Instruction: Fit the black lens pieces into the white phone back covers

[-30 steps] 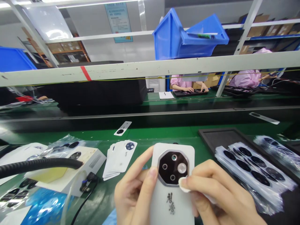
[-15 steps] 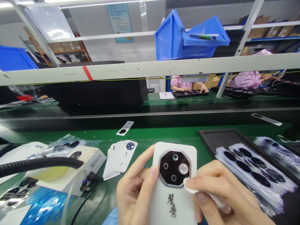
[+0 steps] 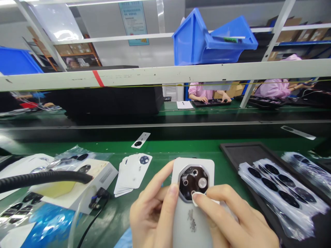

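Note:
My left hand [image 3: 155, 210] is closed around the left side of a white phone [image 3: 181, 220], its back facing me. A dark octagonal camera module [image 3: 185, 191] with a silver rim and several round lenses takes up the upper part of that back. Dark lettering stands below the module. Between the fingers of my right hand [image 3: 232, 213] is a small folded white wipe [image 3: 194, 199]. The fingertip presses it against the module's lower edge, near the bottom lens. The phone's lower end runs out of view.
Printed white cards [image 3: 136, 172] lie fanned out left of the phone. At right, a black tray [image 3: 232, 151] stands beside bagged camera-cover parts [image 3: 279, 186]. A white box [image 3: 103, 179], a black hose [image 3: 46, 179] and blue film [image 3: 51, 224] occupy the left. Co-workers sit beyond the rack.
My right hand has slid the wipe leftward along the module's lower rim, from its right corner to the bottom lens. The phone has tilted a little, and the reflection on it has changed.

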The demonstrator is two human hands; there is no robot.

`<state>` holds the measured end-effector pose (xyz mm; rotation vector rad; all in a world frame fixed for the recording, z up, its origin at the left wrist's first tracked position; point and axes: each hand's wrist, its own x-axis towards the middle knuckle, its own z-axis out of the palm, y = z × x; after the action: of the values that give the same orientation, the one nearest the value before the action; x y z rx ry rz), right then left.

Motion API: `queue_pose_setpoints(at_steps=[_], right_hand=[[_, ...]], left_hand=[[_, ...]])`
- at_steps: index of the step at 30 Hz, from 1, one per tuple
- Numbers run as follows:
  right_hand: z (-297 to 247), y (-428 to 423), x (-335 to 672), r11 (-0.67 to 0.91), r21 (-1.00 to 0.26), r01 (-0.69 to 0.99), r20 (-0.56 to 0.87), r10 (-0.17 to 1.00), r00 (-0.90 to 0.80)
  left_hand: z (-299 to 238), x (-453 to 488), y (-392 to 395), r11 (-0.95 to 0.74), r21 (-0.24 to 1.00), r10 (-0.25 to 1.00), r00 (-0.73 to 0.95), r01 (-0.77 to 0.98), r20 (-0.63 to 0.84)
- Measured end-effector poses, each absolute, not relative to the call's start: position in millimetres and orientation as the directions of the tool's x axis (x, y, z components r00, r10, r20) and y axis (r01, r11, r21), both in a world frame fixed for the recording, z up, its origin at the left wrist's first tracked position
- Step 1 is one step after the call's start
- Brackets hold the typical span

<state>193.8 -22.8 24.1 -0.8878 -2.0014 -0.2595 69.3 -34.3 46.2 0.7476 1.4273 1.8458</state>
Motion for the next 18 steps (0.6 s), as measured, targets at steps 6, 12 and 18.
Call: queue_pose_setpoints(at_steps=[6, 12, 18], right_hand=[[24.5, -22.2, 195.7, 0.713, -0.215, 0.667, 0.781, 0.536, -0.321], [24.1, -22.8, 199.6, 0.718, -0.228, 0.657, 0.759, 0.554, -0.342], [32.4, -22.1, 196.2, 0.753, -0.469, 0.461, 0.754, 0.613, -0.236]], left_hand=[[45.5, 67.0, -34.9, -0.162, 0.977, 0.804, -0.593, -0.141, 0.048], [44.4, 68.4, -35.5, -0.165, 0.975, 0.804, -0.592, -0.148, 0.046], [46.0, 69.4, -37.5, -0.173, 0.965, 0.800, -0.599, -0.196, 0.022]])
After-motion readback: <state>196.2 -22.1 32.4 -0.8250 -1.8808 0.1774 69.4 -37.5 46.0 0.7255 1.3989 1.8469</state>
